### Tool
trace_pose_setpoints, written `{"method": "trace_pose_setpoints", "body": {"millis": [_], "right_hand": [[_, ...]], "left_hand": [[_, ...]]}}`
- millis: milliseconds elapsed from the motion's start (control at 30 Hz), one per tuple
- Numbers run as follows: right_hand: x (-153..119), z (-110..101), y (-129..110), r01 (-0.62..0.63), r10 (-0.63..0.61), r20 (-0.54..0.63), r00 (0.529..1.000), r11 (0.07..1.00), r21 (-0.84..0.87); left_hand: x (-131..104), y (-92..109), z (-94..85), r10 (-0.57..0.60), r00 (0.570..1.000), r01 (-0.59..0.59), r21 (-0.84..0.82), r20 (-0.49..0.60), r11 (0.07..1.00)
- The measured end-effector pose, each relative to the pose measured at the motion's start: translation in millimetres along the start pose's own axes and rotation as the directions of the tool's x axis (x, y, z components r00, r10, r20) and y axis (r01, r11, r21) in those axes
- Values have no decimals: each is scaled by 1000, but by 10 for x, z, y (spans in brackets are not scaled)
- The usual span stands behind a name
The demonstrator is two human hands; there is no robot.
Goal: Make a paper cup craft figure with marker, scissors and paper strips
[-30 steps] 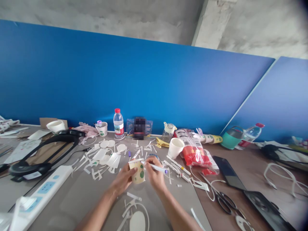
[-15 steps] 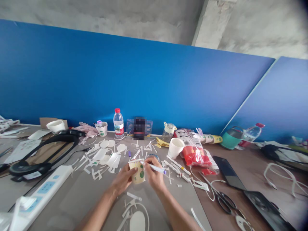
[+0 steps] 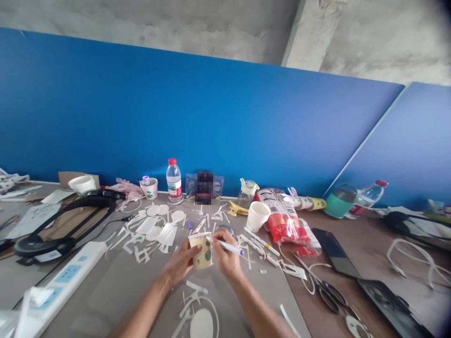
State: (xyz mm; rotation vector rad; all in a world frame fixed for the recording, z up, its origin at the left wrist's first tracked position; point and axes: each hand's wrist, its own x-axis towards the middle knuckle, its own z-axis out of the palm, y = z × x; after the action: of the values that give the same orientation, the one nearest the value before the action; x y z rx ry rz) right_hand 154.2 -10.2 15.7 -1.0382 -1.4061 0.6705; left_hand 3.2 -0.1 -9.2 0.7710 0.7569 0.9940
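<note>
A pale yellow paper cup (image 3: 201,258) with green dots is gripped by my left hand (image 3: 181,260), whose thumb lies across its near side. My right hand (image 3: 225,256) is closed around a white marker (image 3: 230,247) with a purple end. The marker's tip is at the cup's upper right side, close to the rim; whether it touches cannot be made out. Below the cup lie curled paper strips and a white paper disc (image 3: 201,324). A loose purple cap (image 3: 190,224) rests just beyond the cup.
Paper scraps (image 3: 165,234) spread behind my left hand. Several markers (image 3: 260,245) and a white cup (image 3: 258,217) are to the right, with red-and-white packaging (image 3: 287,220), scissors (image 3: 329,295) and a phone (image 3: 334,253) beyond. A power strip (image 3: 66,281) lies left; a water bottle (image 3: 174,183) stands at the back.
</note>
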Motion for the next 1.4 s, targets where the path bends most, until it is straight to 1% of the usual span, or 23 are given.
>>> {"method": "trace_pose_setpoints", "body": {"millis": [200, 367, 533, 667, 800, 933, 1133, 1300, 1400], "right_hand": [[14, -15, -13, -6, 6, -16, 1000, 1000, 11], [36, -31, 11, -105, 114, -69, 991, 987, 121], [50, -34, -21, -132, 141, -56, 988, 982, 135], [45, -26, -58, -122, 128, -54, 990, 987, 104], [27, -10, -31, -80, 83, -43, 996, 995, 62], [8, 3, 14, -21, 21, -24, 999, 1000, 24], [-4, 9, 35, -7, 7, -16, 1000, 1000, 10], [2, -4, 20, 15, -15, 6, 1000, 999, -44], [8, -10, 3, 20, -20, 5, 1000, 999, -37]], "left_hand": [[-2, 3, -5, -4, 1000, 4, -12, 15, 1000], [-3, 7, -12, -19, 1000, 19, -13, -4, 1000], [-25, 66, 41, -17, 1000, 18, -42, 4, 999], [-22, 63, 42, -9, 1000, 10, -61, 21, 998], [1, 14, -1, 15, 999, -14, -33, 50, 999], [7, -4, -11, 22, 999, -22, -2, 36, 1000], [-12, 20, 25, 18, 999, -18, 8, 28, 1000], [-6, 9, 10, 5, 1000, -6, 10, 20, 1000], [-2, 2, 3, 7, 1000, -7, 18, 17, 1000]]}}
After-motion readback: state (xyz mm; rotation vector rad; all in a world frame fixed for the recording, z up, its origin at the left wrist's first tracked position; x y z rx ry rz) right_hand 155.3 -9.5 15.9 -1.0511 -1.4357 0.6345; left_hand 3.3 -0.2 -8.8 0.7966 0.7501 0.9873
